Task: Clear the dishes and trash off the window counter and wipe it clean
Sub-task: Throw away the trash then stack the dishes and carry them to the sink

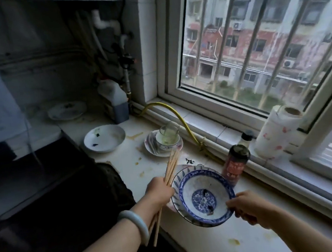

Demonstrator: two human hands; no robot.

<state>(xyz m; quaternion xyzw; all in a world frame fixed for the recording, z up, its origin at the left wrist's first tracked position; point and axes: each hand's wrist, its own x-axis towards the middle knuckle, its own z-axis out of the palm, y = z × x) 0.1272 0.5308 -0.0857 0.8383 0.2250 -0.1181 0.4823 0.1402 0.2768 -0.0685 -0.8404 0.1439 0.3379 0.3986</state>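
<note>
My left hand grips several wooden chopsticks that slant up over the stained white counter. My right hand pinches the near rim of a blue-and-white bowl, held tilted just above a patterned plate beneath it. Farther back stands a glass cup in a small bowl on a saucer. A white dirty plate lies to its left. Another plate rests in the back corner.
A dark red bottle and a smaller dark-capped bottle stand by the window sill. A paper towel roll sits on the sill. A yellow hose runs along the window. A jug stands at the back. The stove lies left.
</note>
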